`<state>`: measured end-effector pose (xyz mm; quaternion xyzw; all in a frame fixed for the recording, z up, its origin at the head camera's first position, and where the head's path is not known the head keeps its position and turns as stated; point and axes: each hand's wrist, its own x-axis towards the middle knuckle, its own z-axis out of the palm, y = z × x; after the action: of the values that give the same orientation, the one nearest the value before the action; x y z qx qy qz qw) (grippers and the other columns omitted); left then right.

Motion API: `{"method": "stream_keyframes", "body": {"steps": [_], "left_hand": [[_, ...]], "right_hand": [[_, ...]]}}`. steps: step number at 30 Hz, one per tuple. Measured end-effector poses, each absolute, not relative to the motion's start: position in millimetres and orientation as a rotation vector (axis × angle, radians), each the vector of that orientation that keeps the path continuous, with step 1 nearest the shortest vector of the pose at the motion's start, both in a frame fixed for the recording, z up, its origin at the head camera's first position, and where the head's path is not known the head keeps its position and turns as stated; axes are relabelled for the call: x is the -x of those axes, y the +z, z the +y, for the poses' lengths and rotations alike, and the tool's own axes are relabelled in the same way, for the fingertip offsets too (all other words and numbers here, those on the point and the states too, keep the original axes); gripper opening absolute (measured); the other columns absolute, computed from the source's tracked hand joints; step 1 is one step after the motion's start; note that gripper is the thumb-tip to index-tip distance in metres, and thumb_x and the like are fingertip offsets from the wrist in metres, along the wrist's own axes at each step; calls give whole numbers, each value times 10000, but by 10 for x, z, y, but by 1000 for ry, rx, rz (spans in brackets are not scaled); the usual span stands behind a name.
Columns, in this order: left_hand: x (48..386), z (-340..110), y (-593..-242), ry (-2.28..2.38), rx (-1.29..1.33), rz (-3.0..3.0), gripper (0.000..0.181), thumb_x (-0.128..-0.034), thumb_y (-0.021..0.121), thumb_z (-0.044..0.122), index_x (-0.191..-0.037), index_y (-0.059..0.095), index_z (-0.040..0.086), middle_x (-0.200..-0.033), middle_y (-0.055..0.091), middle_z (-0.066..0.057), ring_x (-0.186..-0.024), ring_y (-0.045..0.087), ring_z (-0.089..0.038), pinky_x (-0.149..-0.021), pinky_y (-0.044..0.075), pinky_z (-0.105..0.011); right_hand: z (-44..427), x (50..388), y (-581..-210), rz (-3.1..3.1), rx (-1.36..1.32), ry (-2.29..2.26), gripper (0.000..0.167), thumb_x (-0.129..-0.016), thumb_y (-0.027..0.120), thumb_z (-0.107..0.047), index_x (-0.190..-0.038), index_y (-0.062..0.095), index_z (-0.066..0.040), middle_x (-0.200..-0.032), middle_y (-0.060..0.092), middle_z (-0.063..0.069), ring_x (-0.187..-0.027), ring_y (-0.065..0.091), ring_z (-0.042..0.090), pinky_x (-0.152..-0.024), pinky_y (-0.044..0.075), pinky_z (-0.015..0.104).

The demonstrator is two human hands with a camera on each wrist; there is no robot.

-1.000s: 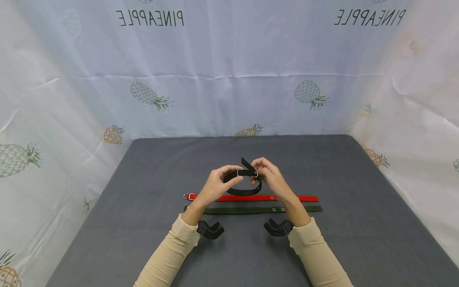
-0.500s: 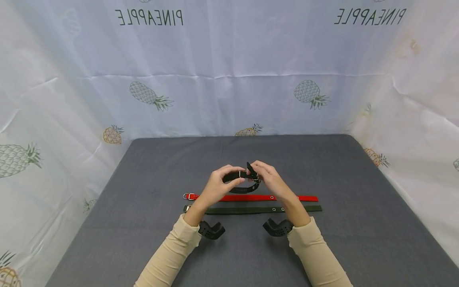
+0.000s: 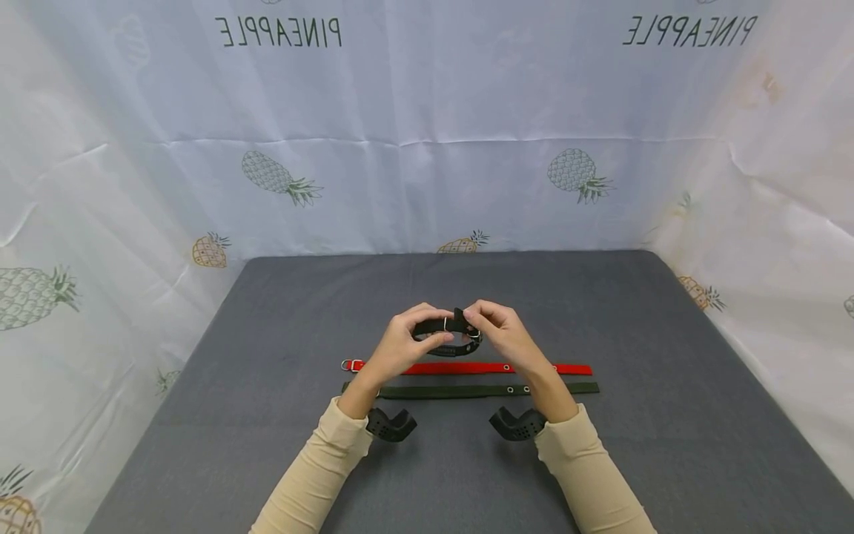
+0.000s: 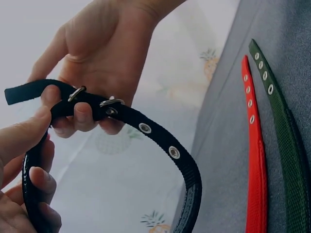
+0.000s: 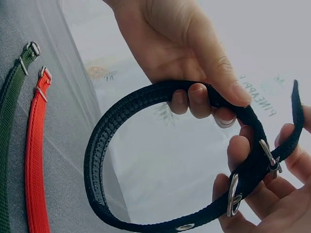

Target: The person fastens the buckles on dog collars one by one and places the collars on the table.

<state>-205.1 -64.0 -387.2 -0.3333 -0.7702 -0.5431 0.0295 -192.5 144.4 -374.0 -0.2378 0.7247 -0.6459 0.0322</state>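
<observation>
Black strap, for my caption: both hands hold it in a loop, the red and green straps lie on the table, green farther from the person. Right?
No: the head view shows the green strap nearer the person than the red strap. The rest stands: the left hand and right hand hold the black strap looped.

In the head view, "PINEAPPLE" stands twice, mirror-reversed, in dark letters on the pale backdrop cloth (image 3: 427,96).

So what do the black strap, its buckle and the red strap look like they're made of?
Black strap: matte woven webbing, perhaps nylon, going by its ribbed edge. Buckle: probably polished metal, given its bright silvery glints. Red strap: likely matte woven fabric, as its fine weave shows.
</observation>
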Motion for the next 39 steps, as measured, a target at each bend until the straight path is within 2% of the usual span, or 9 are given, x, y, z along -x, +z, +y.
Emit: {"method": "stream_keyframes", "body": {"steps": [2, 9, 13, 22, 27, 30, 34, 37, 39], "left_hand": [[2045, -635, -3867, -1670, 1024, -2368, 320, -874, 697, 105, -1185, 663, 35, -1099, 665, -136, -944, 609, -137, -802, 516, -217], [2027, -620, -3863, -1681, 1035, -2315, 308, -861, 704, 78, -1161, 676, 19, -1043, 674, -148, -818, 549, -53, -689, 477, -197], [2026, -618, -3874, -1691, 1037, -2299, 284, -854, 709, 77, -1131, 679, 22, -1037, 677, -146, -839, 580, -16, -708, 508, -194], [2029, -612, -3874, -1720, 1033, -2281, 262, -859, 704, 74, -1112, 666, 21, -1034, 674, -158, -871, 657, -75, -745, 560, -243], [2026, -603, -3866, -1705, 1036, -2295, 270, -864, 700, 83, -1124, 667, 19, -1056, 678, -158, -900, 660, -89, -777, 556, -222], [2029, -603, -3858, -1693, 1050, -2306, 271, -882, 680, 85, -1144, 665, 19, -1081, 681, -156, -861, 633, -55, -739, 533, -198], [2034, -606, -3844, -1689, 1062, -2318, 267, -908, 650, 95, -1165, 661, 25, -1114, 682, -154, -817, 589, -54, -696, 495, -185], [2032, -608, -3835, -1712, 1042, -2322, 261, -919, 640, 105, -1168, 657, 30, -1122, 680, -157, -787, 584, -123, -679, 482, -182], [2033, -609, -3834, -1726, 1020, -2320, 256, -924, 635, 106, -1167, 655, 28, -1121, 677, -166, -777, 579, -149, -672, 476, -189]], "right_hand": [[1441, 1917, -3735, 2231, 744, -1997, 286, -1010, 508, -206, -831, 536, 15, -868, 569, -92, -765, 590, 119, -807, 518, 280], [1429, 1887, -3719, 2256, 782, -2010, 276, -985, 549, -145, -848, 558, 95, -906, 624, -134, -735, 601, 156, -752, 541, 278], [1422, 1886, -3728, 2291, 797, -2016, 256, -976, 555, -109, -819, 563, 93, -896, 630, -141, -696, 601, 170, -720, 544, 261], [1408, 1907, -3751, 2345, 816, -2016, 212, -954, 575, -66, -800, 575, 80, -848, 637, -143, -652, 597, 226, -639, 537, 312], [1391, 1921, -3752, 2297, 773, -2070, 163, -939, 579, -27, -842, 493, 71, -825, 632, -127, -611, 592, 168, -611, 531, 289], [1388, 1934, -3759, 2258, 744, -2105, 146, -935, 581, -13, -868, 459, 33, -822, 625, -125, -599, 581, 101, -608, 532, 276], [1399, 1952, -3766, 2246, 695, -2099, 129, -943, 590, -58, -896, 473, -27, -809, 615, -97, -604, 566, 115, -613, 529, 285], [1438, 1970, -3775, 2211, 643, -2037, 104, -979, 562, -166, -966, 528, -69, -802, 602, -61, -649, 557, 155, -661, 517, 294], [1480, 1987, -3788, 2160, 616, -1996, 158, -1004, 522, -246, -1001, 569, -96, -802, 596, -44, -680, 553, 157, -705, 505, 288]]}}
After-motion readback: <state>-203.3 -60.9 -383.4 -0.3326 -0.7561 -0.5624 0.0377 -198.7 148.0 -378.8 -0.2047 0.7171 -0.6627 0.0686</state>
